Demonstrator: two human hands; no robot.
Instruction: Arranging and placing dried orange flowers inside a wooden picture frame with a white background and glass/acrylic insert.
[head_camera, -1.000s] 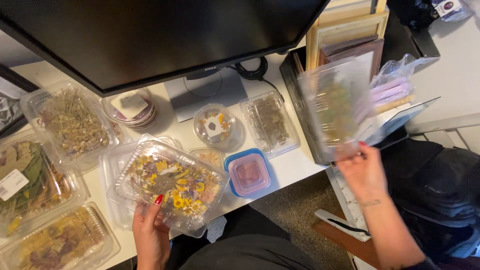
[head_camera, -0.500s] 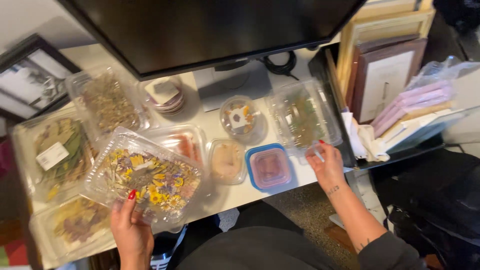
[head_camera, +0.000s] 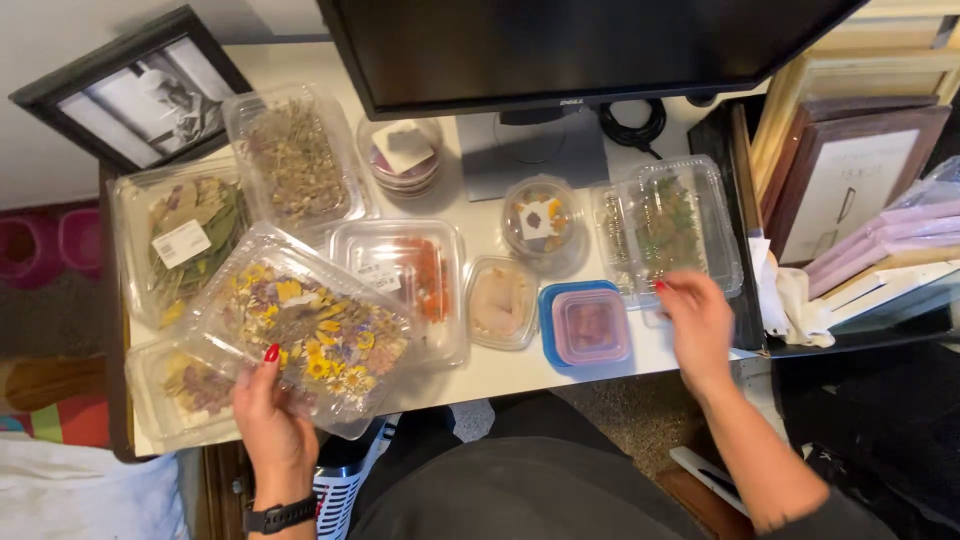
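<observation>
My left hand (head_camera: 268, 412) holds a clear clamshell box of yellow and purple pressed flowers (head_camera: 300, 325) by its near edge, tilted above the white desk (head_camera: 560, 365). My right hand (head_camera: 697, 322) hovers with fingers spread at the near edge of a clear clamshell box of green sprigs (head_camera: 675, 225) that rests on the desk's right side; whether the fingers touch it is unclear. A blue-rimmed square container with a pink lid (head_camera: 588, 326) sits just left of that hand.
Several more clear boxes of dried leaves and flowers (head_camera: 295, 155) cover the desk's left half. A monitor (head_camera: 560, 45) stands at the back, a framed photo (head_camera: 135, 90) leans at far left, and picture frames (head_camera: 850, 170) stack on the right.
My right hand brought the box of green sprigs in from the right, set it on the desk and let go. The left hand keeps holding the flower box.
</observation>
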